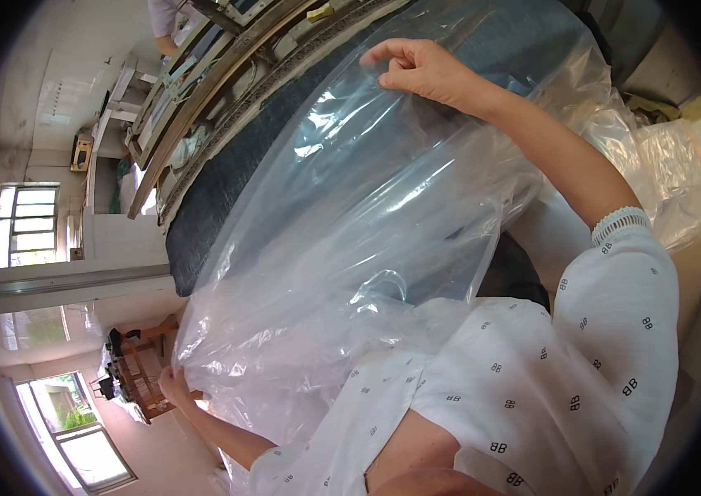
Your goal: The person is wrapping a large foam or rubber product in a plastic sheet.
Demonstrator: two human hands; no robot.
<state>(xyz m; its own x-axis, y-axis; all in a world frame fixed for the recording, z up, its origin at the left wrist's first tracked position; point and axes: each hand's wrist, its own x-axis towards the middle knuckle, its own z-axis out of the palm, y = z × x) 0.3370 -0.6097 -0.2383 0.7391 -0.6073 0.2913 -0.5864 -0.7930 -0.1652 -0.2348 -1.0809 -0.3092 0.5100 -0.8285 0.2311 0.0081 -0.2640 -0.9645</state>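
A person stretches a large clear plastic bag (367,215) over a dark padded slab (226,190) lying on a bench, seen tilted from above. The hands are well apart: the right hand (421,70) pinches the bag's far edge with closed fingers, and the left hand (175,384) grips the near lower edge. Doing this well likely means keeping both grips firm and the film taut and even, so that the opening stays wide and does not snag on the slab's corners.
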